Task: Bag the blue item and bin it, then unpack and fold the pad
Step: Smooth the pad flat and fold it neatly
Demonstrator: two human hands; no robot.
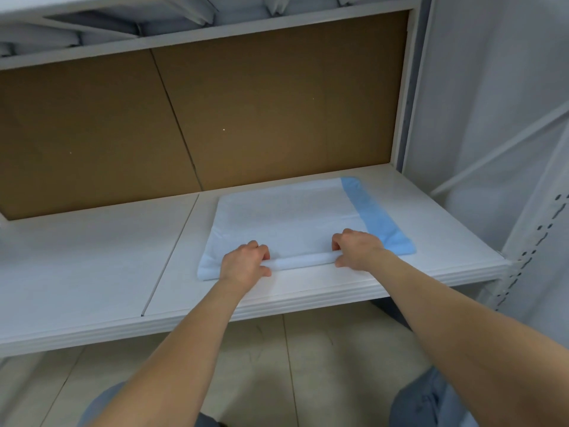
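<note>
A white pad with a blue strip along its right side lies flat on the white shelf. Its near edge is turned up into a narrow roll. My left hand grips the left part of that roll, fingers curled over it. My right hand grips the right part the same way, just left of the blue strip. No bag or bin is in view.
Brown cardboard backs the shelf. An upper shelf holds folded white items. A white perforated upright and a white sheet stand at the right. Tiled floor and my knees show below the shelf edge.
</note>
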